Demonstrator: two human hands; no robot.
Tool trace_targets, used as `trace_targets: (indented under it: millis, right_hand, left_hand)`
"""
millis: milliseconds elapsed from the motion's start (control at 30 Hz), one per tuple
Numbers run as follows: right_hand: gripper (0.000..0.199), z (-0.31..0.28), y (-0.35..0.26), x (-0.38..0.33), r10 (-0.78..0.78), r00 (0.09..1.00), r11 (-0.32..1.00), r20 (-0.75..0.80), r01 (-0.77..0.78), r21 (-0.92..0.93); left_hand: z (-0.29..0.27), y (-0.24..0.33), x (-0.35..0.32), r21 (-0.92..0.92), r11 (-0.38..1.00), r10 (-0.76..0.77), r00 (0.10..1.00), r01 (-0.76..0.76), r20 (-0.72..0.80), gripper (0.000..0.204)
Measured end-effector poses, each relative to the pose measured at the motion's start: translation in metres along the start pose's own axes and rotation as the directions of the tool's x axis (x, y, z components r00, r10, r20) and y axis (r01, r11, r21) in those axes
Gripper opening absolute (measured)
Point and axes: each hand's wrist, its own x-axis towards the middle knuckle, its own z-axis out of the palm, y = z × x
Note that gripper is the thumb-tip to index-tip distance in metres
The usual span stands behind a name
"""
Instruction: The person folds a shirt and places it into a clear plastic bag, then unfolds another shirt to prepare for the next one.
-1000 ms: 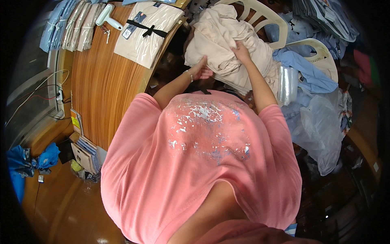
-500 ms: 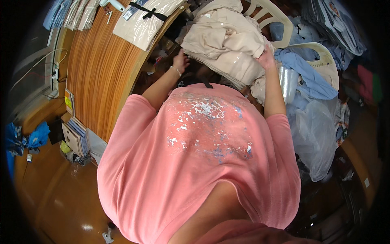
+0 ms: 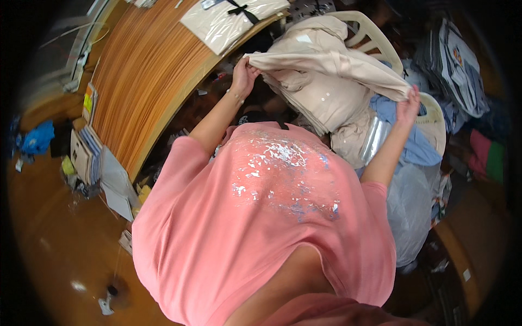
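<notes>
Beige garment (image 3: 329, 62): strung between both hands, above the beige cloth pile, right of the counter; span bunched into a band, full outline can't be told.
Handling: judged light, soft, limp, not fragile; should sag and crease between grips, little slip expected.
Hold points: opposite edges or corners; a mid-span grab would likely bunch it more.
Counter (image 3: 157, 65): wood-grain, on the person's left.
Chair (image 3: 393, 54): pale plastic, back just beyond the pile.
Cloth pile (image 3: 326, 100): rumpled over flat folded layers; support underneath hidden.
Bagged garment (image 3: 225, 24): cream, black bow, far end of counter.
Right hand (image 3: 408, 106): fingers nearly closed, pinching garment's right end.
Left hand (image 3: 246, 77): similar pinch, garment's left end.
</notes>
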Motion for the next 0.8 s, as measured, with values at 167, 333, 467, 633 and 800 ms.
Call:
trace_targets:
  millis: [167,333,467,633,800]
  right_hand:
    - [0.024,0.069,-0.061,0.002,-0.176,0.955,0.980,0.237,0.147,0.135]
    - [0.022,0.183,-0.065,-0.035,-0.187,0.852,0.957,0.489,0.046,0.285]
    - [0.021,0.270,-0.073,-0.064,-0.278,0.669,0.927,0.689,-0.002,0.376]
    - [0.030,0.474,-0.019,-0.116,-0.122,0.521,0.992,0.845,0.031,0.124]
    - [0.031,0.639,0.062,-0.138,-0.084,0.448,0.983,0.890,0.185,0.000]
  left_hand:
    - [0.036,0.106,-0.113,0.055,0.970,0.236,0.972,-0.235,-0.018,0.023]
    - [0.013,0.219,-0.182,0.123,0.741,0.671,0.732,-0.660,-0.116,0.024]
    - [-0.018,0.319,-0.247,0.190,0.331,0.943,0.316,-0.924,-0.105,0.027]
    - [-0.127,0.452,-0.276,-0.148,0.626,0.777,0.599,-0.765,0.194,0.038]
    - [-0.231,0.585,-0.227,0.039,0.686,0.724,0.687,-0.726,0.060,0.029]
